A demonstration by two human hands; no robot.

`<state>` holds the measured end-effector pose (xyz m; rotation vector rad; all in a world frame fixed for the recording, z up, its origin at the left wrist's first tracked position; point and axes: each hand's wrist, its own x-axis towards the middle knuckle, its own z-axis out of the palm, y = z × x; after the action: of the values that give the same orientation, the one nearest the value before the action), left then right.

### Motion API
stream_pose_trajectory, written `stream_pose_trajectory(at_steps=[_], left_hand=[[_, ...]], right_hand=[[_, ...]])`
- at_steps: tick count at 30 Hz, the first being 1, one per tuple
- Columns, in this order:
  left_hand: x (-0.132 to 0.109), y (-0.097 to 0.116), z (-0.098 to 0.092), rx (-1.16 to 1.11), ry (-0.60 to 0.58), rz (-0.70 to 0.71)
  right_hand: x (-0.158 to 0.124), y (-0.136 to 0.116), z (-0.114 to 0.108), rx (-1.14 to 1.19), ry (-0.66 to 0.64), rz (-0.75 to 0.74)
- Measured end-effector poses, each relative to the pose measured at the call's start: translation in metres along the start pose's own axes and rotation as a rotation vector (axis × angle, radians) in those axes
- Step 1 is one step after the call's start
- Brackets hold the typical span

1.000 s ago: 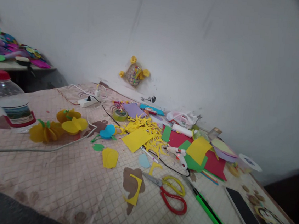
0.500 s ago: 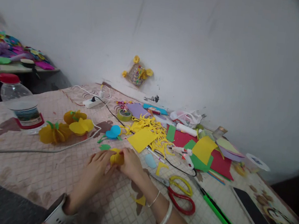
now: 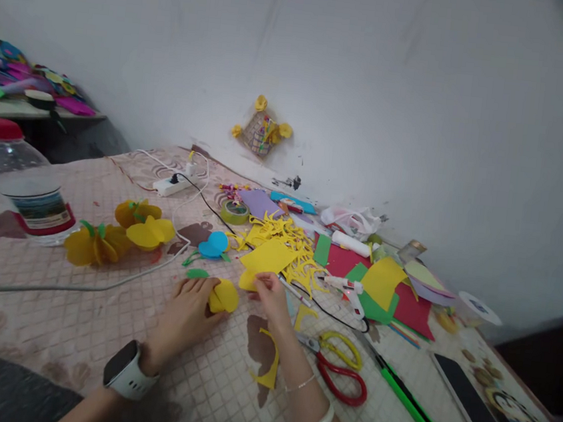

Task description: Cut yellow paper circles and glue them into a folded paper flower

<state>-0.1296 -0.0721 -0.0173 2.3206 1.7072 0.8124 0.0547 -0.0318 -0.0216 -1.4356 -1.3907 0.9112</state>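
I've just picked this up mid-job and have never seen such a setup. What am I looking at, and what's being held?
There is no machine here: these are a person's two bare hands, seen from a camera worn on their head, looking forward and down. The left hand holds some yellow paper; the right hand pinches another yellow piece in its fingers. On the patterned tablecloth lie, roughly left to right, a bottle, yellow paper flowers, scraps, scissors, a glue gun and a green cutter.
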Motion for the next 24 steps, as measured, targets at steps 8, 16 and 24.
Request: stream_pose_trajectory(at_steps=[8, 16, 24], left_hand=[[-0.004, -0.002, 0.007, 0.011, 0.049, 0.013], [-0.004, -0.002, 0.009, 0.015, 0.056, -0.008], [-0.005, -0.005, 0.011, 0.04, 0.061, -0.013]], right_hand=[[-0.002, -0.005, 0.017, 0.068, 0.091, -0.018], [-0.024, -0.02, 0.018, -0.317, -0.02, -0.148], [-0.019, -0.013, 0.03, -0.291, -0.034, -0.112]])
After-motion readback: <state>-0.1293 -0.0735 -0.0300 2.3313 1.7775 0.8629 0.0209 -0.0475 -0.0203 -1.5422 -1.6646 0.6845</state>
